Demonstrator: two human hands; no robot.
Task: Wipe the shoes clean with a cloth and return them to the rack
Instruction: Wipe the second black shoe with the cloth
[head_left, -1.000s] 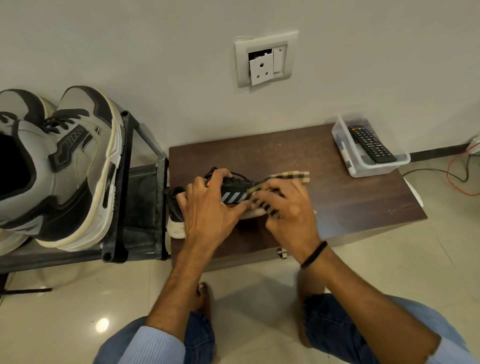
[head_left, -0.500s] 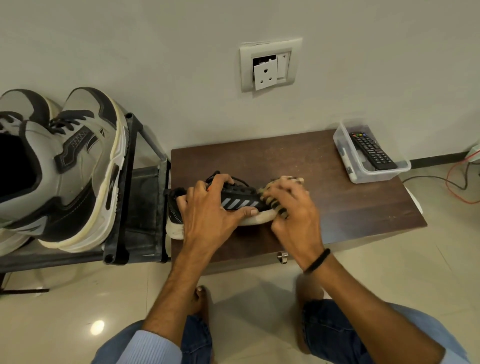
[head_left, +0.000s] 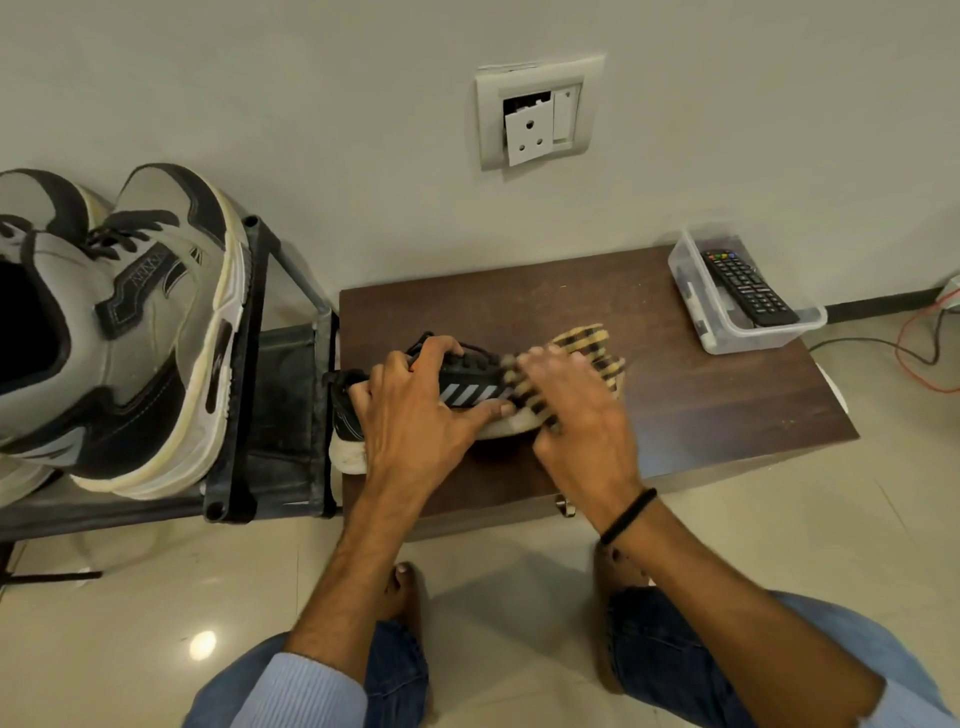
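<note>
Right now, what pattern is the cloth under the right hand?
The cloth is checked, tan and dark brown; head view shows it.

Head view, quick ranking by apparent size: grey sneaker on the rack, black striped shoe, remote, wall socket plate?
1. grey sneaker, though it is nearest the camera, which inflates it.
2. black striped shoe, partly hidden.
3. wall socket plate.
4. remote, slimmer than the plate.

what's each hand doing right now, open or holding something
left hand: closed, gripping the black shoe.
right hand: closed on the checked cloth, pressing it over the shoe's toe.
</note>
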